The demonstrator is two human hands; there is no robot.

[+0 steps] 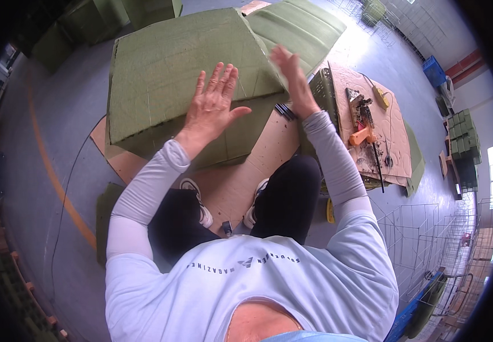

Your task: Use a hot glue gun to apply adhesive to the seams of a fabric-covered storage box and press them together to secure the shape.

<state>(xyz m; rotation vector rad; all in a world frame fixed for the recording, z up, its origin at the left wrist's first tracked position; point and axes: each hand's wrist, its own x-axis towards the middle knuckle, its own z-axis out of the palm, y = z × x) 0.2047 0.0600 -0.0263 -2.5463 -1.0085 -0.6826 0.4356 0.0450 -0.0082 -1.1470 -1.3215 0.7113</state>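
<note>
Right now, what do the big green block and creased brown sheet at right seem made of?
Green block: possibly foam, matte, with broad faces looking lightly textured; core hidden. Brown sheet: likely paper or cardboard, dull, showing wavy creases.

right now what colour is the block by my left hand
The block is green; see the head view.

head view, looking steeply down

dark curved lettering (215, 270), small emblem (247, 263), on pale shirt (178, 302)
</note>
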